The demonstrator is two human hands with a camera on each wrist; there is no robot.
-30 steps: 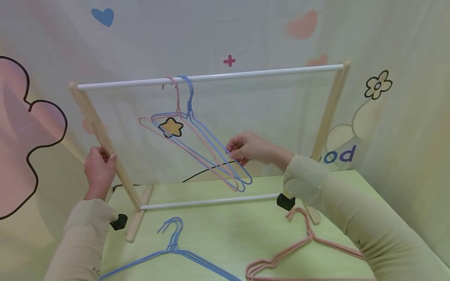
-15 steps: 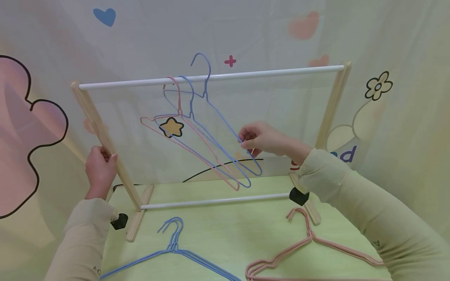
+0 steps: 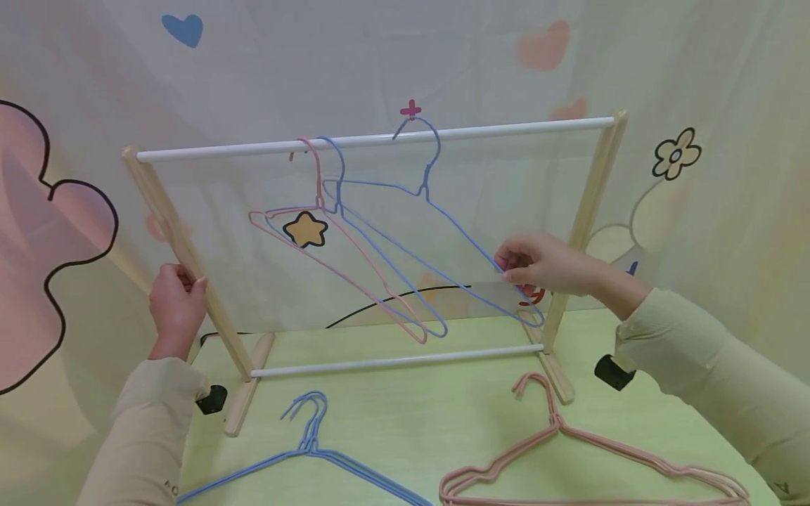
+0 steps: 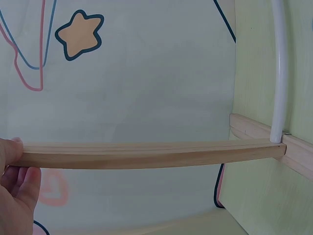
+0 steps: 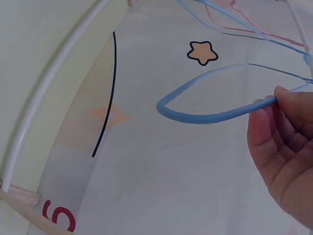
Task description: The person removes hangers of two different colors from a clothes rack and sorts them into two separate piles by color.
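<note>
My left hand grips the left wooden post of a clothes rack; in the left wrist view its thumb and fingers wrap the post. My right hand pinches the lower right arm of a blue clothes hanger between thumb and fingers, also visible in the right wrist view on the blue hanger. The hanger's hook overlaps the white top rail right of the middle, its crown above the rail. Left of it, a pink hanger and another blue hanger hang side by side on the rail.
On the pale green table lie a stack of blue hangers at front left and a stack of pink hangers at front right. A white lower bar joins the rack's feet. A printed curtain hangs behind.
My right hand has lifted one blue hanger off the rail from beside the others, carried it right, and lowered its hook toward the rail. My left hand stays on the post.
</note>
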